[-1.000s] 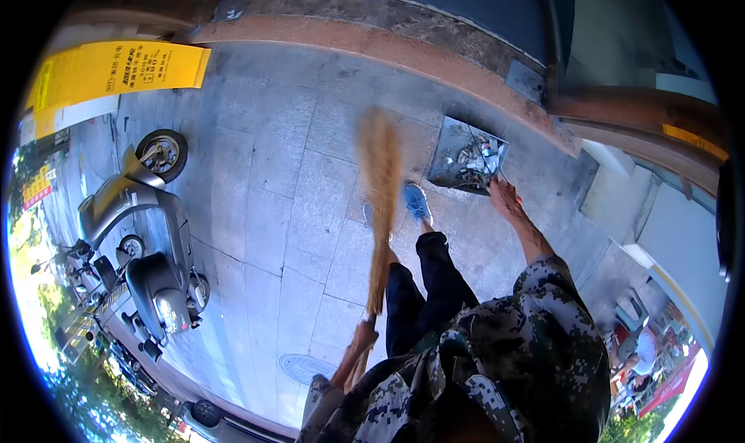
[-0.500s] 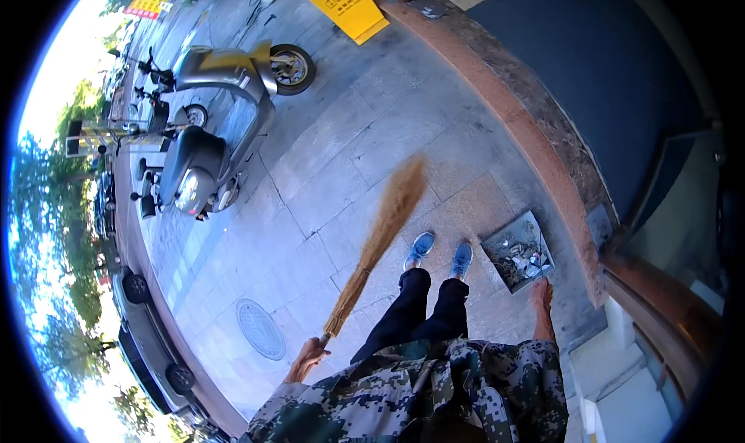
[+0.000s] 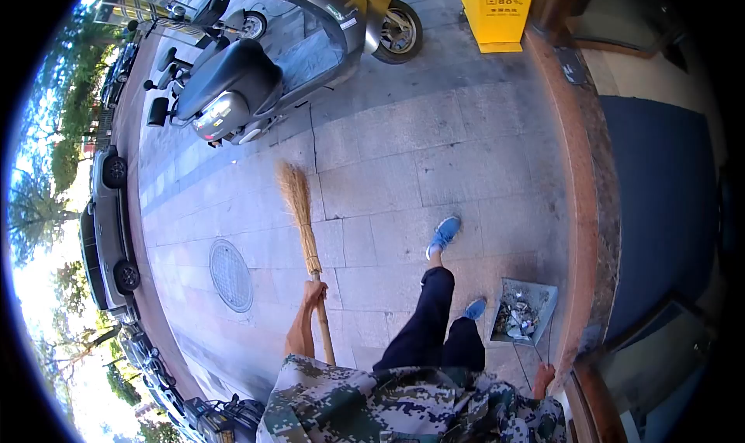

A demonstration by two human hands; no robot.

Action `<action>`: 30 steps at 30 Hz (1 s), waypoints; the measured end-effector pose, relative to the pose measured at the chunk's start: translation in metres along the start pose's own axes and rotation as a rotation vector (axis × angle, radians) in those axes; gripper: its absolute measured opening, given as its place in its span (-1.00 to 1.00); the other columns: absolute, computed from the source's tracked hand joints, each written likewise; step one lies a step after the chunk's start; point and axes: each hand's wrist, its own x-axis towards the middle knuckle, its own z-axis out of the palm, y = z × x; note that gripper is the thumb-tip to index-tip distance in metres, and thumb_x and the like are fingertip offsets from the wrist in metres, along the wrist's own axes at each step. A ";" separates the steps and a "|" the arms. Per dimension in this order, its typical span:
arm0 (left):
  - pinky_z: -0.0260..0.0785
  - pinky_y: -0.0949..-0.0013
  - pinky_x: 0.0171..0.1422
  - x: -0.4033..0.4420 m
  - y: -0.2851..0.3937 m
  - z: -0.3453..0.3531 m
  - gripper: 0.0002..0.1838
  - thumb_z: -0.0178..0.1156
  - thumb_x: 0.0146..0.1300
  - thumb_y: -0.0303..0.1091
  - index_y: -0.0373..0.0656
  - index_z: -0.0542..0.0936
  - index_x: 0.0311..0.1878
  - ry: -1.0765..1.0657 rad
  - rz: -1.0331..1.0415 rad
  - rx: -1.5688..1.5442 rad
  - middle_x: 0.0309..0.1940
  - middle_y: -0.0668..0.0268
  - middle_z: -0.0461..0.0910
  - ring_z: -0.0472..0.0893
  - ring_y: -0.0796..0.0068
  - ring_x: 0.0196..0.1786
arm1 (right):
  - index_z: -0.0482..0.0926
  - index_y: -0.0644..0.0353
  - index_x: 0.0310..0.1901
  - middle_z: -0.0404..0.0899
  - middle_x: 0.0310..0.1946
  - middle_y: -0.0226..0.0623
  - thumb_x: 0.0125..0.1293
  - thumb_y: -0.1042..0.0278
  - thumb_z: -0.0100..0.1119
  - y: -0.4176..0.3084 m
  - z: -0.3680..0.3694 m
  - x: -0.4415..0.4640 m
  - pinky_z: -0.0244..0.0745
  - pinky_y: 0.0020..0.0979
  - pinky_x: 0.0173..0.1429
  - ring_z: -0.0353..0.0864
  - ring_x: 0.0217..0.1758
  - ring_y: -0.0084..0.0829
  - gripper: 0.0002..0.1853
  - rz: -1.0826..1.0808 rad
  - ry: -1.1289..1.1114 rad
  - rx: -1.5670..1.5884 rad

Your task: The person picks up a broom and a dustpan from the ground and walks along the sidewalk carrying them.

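Note:
My left hand (image 3: 313, 291) is closed round the wooden handle of a straw broom (image 3: 303, 222), just below where the bristles are bound. The bristles point away from me over the paving, and I cannot tell whether they touch it. At the lower right, my right hand (image 3: 543, 381) is closed on the thin handle of a metal dustpan (image 3: 542, 295). Leaves and scraps of litter (image 3: 518, 319) lie in the pan. My blue shoes (image 3: 445, 232) are to the left of it, one well ahead of the other.
A parked scooter (image 3: 233, 78) stands ahead on the left, with a yellow sign (image 3: 497, 16) farther right. Along the right runs a raised stone edge (image 3: 578, 202) with a dark blue mat (image 3: 660, 202) beyond. A round manhole cover (image 3: 231, 275) lies left; cars (image 3: 109, 225) line the road.
I have stepped forward, one foot now ahead. The broom has swung left, from in front of my feet to beside the manhole cover. The dustpan stays in my right hand, by the stone edge.

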 end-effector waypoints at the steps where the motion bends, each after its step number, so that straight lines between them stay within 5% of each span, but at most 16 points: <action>1: 0.22 0.41 -0.78 0.059 0.037 -0.009 -0.82 0.13 -0.15 -0.55 -0.23 0.36 -0.74 -0.018 0.016 0.010 -0.82 0.31 0.32 0.32 0.48 -0.83 | 0.44 0.43 -0.21 0.48 -0.32 0.10 0.04 0.30 0.15 -0.043 -0.006 -0.013 0.40 -0.21 -0.14 0.48 -0.22 0.00 -0.65 0.010 0.050 0.011; 6: 0.20 0.40 -0.77 0.365 0.278 -0.031 -0.82 0.08 -0.14 -0.51 -0.24 0.36 -0.76 -0.107 0.084 0.092 -0.84 0.29 0.32 0.33 0.46 -0.83 | 0.47 0.40 -0.22 0.49 -0.30 0.09 0.04 0.40 0.15 -0.349 0.050 0.010 0.39 -0.24 -0.14 0.49 -0.21 -0.04 -0.71 0.038 0.061 -0.026; 10: 0.24 0.36 -0.77 0.434 0.414 0.056 -0.82 0.06 -0.13 -0.48 -0.25 0.36 -0.76 -0.281 0.268 0.281 -0.82 0.22 0.38 0.40 0.41 -0.80 | 0.46 0.38 -0.17 0.49 -0.26 0.09 0.06 0.47 0.13 -0.506 0.071 0.018 0.40 -0.26 -0.13 0.49 -0.18 -0.07 -0.72 0.041 0.040 -0.048; 16: 0.39 0.22 -0.65 0.298 0.451 0.145 -0.81 -0.05 -0.10 -0.54 -0.58 0.41 -0.53 -0.424 0.365 0.614 -0.73 -0.01 0.45 0.54 0.18 -0.67 | 0.42 0.36 -0.09 0.46 -0.18 0.09 0.07 0.44 0.13 -0.563 0.034 0.018 0.36 -0.25 -0.07 0.45 -0.11 -0.05 -0.66 0.075 -0.004 -0.011; 20: 0.32 0.28 -0.73 0.220 0.462 0.165 -0.86 0.01 -0.15 -0.55 -0.47 0.41 -0.51 -0.554 0.377 0.719 -0.73 0.03 0.45 0.50 0.26 -0.72 | 0.44 0.35 -0.13 0.48 -0.24 0.10 0.01 0.38 0.16 -0.567 -0.014 0.048 0.35 -0.26 -0.05 0.46 -0.14 -0.03 -0.64 0.037 0.033 -0.045; 26: 0.23 0.42 -0.78 0.133 0.483 0.177 -0.91 0.05 -0.18 -0.53 -0.32 0.39 -0.54 -0.475 0.362 0.567 -0.78 0.27 0.35 0.37 0.47 -0.79 | 0.38 0.35 -0.05 0.47 -0.21 0.07 0.07 0.34 0.13 -0.516 -0.069 0.075 0.32 -0.22 -0.05 0.45 -0.20 -0.03 -0.59 0.059 -0.016 0.183; 30: 0.25 0.33 -0.79 0.168 0.538 0.303 -0.87 -0.03 -0.12 -0.55 -0.36 0.38 -0.70 -0.331 0.610 0.743 -0.84 0.22 0.37 0.42 0.41 -0.80 | 0.38 0.35 -0.05 0.49 -0.26 0.06 0.07 0.35 0.13 -0.466 -0.062 0.112 0.30 -0.22 -0.05 0.47 -0.25 -0.05 -0.60 0.054 0.025 0.230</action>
